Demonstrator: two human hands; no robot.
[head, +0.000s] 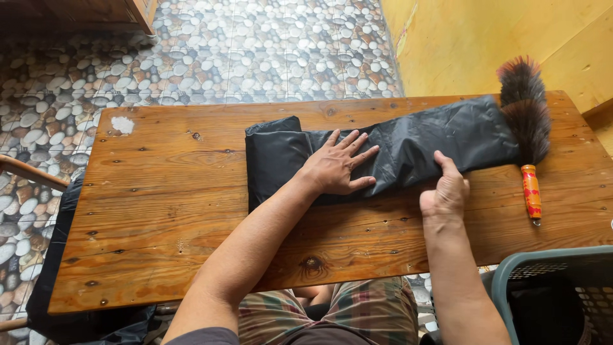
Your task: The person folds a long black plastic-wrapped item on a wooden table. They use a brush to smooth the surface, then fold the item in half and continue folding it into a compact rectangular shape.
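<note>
Now my left hand (335, 167) presses flat, fingers spread, mid-frame on the black plastic bag (408, 144) (folded lengthwise); my right hand (445, 191) pinches its lower edge.

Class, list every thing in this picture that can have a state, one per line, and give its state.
Black bag: flat on the table, partly folded, left end doubled over.
Left hand: open, palm pressed flat on the bag.
Right hand: fingers curled at the bag's near edge.
Feather duster: lying flat, feathers overlapping the bag's right end.
Basket: upright beside the table, something dark inside.
Table: bare wood, worn.
</note>
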